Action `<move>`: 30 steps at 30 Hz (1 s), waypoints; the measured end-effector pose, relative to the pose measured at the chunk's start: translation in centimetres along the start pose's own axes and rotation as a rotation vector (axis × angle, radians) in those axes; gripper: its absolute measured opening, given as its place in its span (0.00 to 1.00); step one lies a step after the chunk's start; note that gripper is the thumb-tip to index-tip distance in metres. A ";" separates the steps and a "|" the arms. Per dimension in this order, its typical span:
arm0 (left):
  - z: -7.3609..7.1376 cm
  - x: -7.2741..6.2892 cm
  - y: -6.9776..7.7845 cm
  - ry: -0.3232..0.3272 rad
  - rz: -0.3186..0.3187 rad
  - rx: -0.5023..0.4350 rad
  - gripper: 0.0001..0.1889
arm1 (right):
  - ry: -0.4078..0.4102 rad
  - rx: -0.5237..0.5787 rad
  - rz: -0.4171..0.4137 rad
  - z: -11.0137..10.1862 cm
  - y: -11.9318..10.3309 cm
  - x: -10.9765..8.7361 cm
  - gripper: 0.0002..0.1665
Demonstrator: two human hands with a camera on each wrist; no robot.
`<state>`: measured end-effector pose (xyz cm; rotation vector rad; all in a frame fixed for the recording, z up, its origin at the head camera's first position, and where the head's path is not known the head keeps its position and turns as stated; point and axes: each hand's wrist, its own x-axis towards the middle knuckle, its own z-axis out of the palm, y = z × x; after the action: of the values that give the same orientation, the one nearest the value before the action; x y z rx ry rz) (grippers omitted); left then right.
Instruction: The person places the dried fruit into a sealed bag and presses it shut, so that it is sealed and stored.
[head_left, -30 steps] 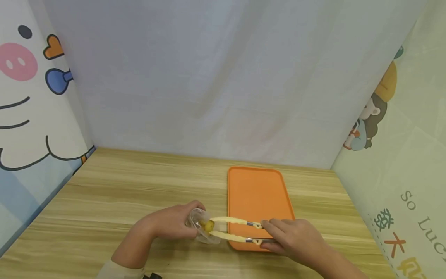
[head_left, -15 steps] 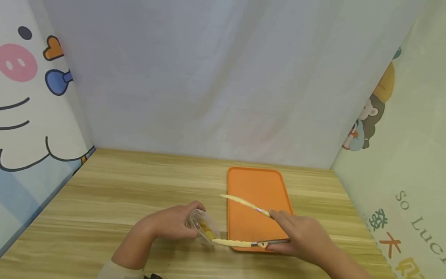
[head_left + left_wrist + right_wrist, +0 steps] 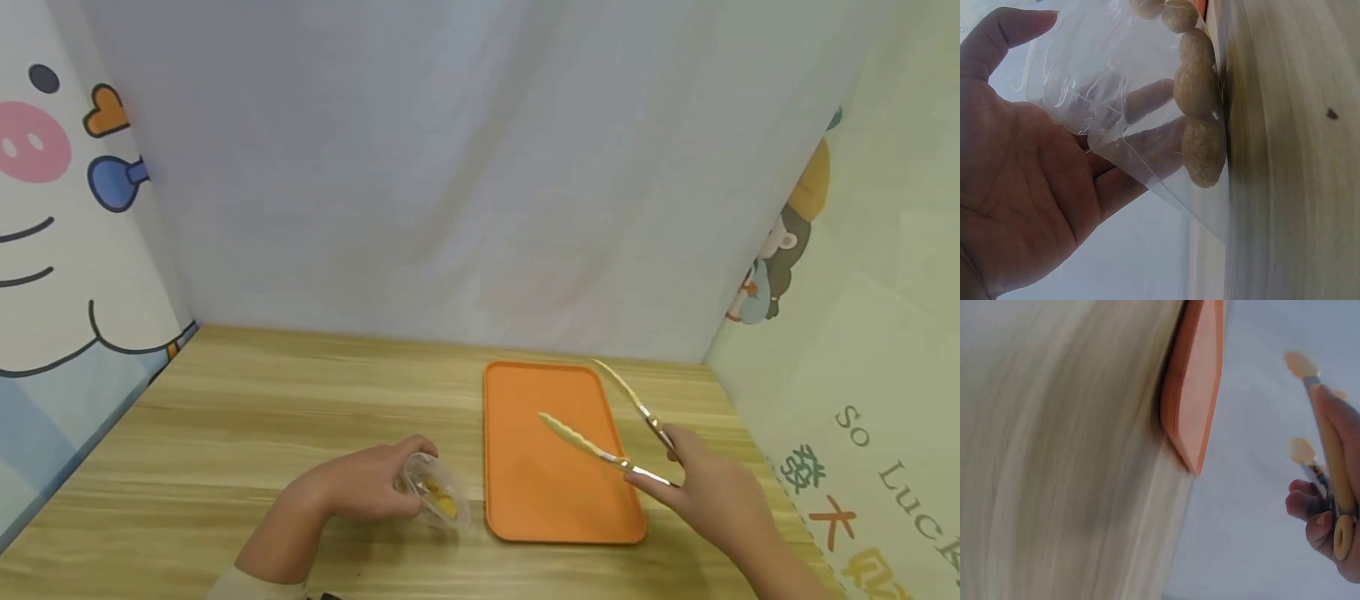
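Observation:
My left hand (image 3: 367, 483) grips a clear plastic bag (image 3: 459, 487) at the front middle of the table. The bag tilts with its wide end to the right. Several small yellow-brown balls (image 3: 1197, 87) lie in it; in the left wrist view they look wrinkled and sit in a row low in the bag. My right hand (image 3: 723, 496) holds food tongs (image 3: 577, 437) with pale yellow ends. The two tong arms are spread apart with nothing between them. One arm points over the orange tray (image 3: 555, 492); the other reaches past its right edge.
The flat tray lies right of the bag on a wood-grain table (image 3: 300, 392). A pale curtain (image 3: 412, 167) hangs behind. Printed cartoon panels stand at the left and right sides.
The tongs, at first closed around a yellow ball at the bag's opening, have spread and moved right and away over the tray. The left hand and bag have stayed nearly still.

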<state>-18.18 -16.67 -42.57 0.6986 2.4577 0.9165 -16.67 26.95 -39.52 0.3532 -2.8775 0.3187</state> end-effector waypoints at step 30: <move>0.0 0.4 -0.3 0.008 -0.013 -0.009 0.28 | -0.440 0.008 0.396 3.0 8.7 1.9 0.66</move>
<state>-18.55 -16.65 -42.79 0.6756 2.4610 0.9270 -21.34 34.07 -43.50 -0.1789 -3.3722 0.3542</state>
